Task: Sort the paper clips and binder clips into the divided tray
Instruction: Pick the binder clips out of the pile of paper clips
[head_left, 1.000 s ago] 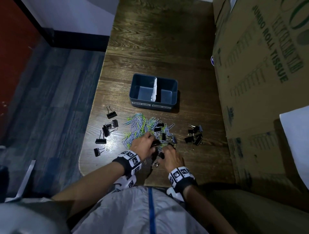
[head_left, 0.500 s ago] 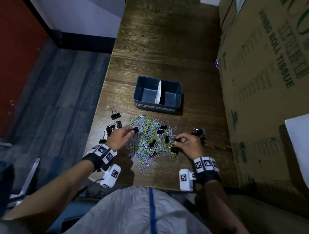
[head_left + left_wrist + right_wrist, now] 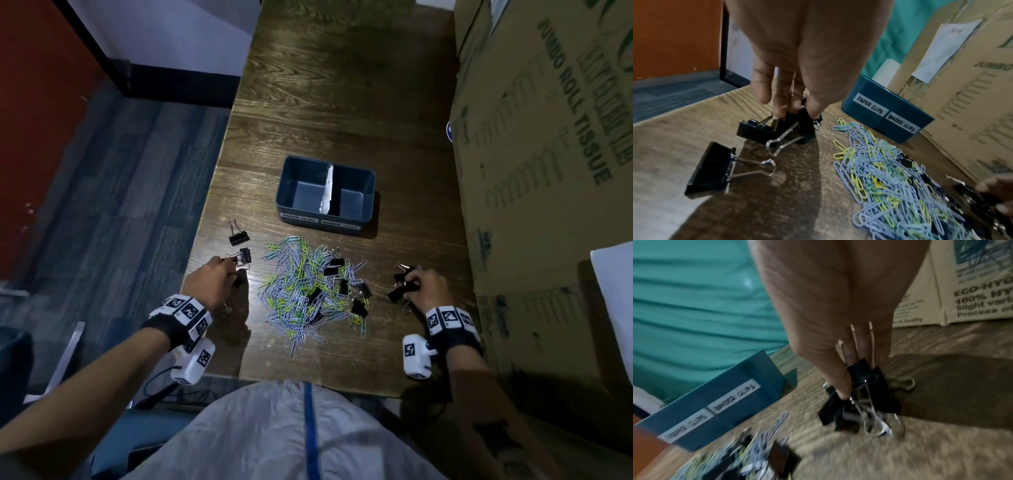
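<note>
While pastel wire paper clips [image 3: 301, 287] lie heaped on grained wood, black binder clips [image 3: 795, 128] are pinched by the left hand [image 3: 212, 284]; another blurred cluster [image 3: 861, 395] is apparently gripped by the right hand [image 3: 426, 286].

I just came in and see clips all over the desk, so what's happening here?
A person is sorting clips into a blue divided tray labelled for paper clips and binder clips; both compartments look empty. The left hand pinches black binder clips at the table's left side, and the right hand grips a bunch of binder clips on the right. A heap of coloured paper clips, with a few binder clips mixed in, lies between the hands.
</note>
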A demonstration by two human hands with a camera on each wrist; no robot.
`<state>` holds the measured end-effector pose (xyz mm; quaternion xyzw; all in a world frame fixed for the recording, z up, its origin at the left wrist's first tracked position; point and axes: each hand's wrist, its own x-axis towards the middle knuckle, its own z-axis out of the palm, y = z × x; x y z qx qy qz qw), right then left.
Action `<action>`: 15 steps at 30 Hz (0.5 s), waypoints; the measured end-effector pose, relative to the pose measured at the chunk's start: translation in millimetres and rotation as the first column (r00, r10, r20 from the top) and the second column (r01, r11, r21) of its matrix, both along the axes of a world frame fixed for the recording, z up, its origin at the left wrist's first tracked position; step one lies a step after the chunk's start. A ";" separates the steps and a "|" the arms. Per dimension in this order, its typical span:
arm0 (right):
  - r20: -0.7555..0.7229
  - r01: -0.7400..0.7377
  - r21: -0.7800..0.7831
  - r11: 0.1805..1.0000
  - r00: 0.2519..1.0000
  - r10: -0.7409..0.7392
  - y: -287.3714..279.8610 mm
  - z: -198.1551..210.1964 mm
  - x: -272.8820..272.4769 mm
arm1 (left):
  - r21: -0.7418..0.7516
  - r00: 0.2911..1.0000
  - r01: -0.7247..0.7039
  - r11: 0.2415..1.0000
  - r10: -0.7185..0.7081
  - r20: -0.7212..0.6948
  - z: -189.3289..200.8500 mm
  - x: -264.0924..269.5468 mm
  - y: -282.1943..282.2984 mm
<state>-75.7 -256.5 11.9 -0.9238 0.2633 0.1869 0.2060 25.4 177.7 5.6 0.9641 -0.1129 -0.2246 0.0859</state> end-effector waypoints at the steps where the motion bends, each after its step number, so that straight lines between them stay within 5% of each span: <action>1: 0.021 -0.003 -0.035 0.999 1.000 0.004 4.2 -2.1 -1.7 | 0.009 1.000 0.010 1.000 -0.010 0.025 2.1 -2.1 -2.6; 7: 0.261 -0.079 -0.075 0.994 0.961 0.096 36.9 -9.5 -10.6 | 0.016 0.977 0.160 0.987 -0.160 0.143 12.7 -8.5 -47.7; 11: 0.120 -0.186 0.111 0.976 0.978 0.172 61.8 -11.9 -8.2 | -0.073 0.948 0.298 0.952 -0.286 0.141 10.7 -13.3 -99.6; 15: 0.080 -0.216 0.055 0.975 0.974 0.211 87.2 -21.8 -13.4 | -0.048 0.831 0.556 0.830 -0.553 0.054 2.8 -16.1 -149.6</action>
